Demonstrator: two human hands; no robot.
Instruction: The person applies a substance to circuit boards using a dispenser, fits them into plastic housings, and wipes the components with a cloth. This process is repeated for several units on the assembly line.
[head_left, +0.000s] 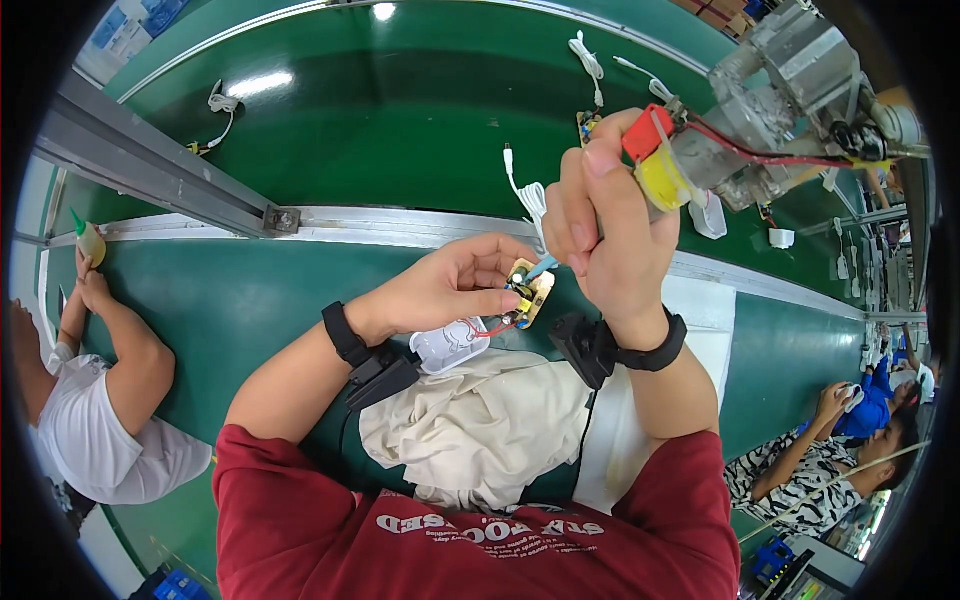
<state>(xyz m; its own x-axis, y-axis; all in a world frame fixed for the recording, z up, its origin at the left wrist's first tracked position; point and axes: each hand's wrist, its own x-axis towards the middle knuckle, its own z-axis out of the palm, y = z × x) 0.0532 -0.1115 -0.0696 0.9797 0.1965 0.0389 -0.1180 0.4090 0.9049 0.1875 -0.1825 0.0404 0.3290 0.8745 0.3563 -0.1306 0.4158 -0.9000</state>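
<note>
Closest to us lies the crumpled cream cloth [480, 420], and just past it the white shell [447, 347], thin-walled and probably light, with red wires [490, 332] leading off towards the circuit board [531, 296]. And there's the board, up above the bench in our left hand [440, 285], thumb on the near side and fingers curled behind, pinching it by the edge. That's a sound hold: we'd judge it light and stiff, its little parts and solder joints fragile, so edges are the place to grip, with no tug on those soft wires. Over comes our right hand [620, 215], fingers folded together around a blue-tipped tool [543, 266], its point right at the board; whether they also touch the red-and-yellow fitting [655, 165] we can't tell. Farther out, a white cable [533, 203] lies coiled, flexible by its look, its link to the board hidden.
</note>
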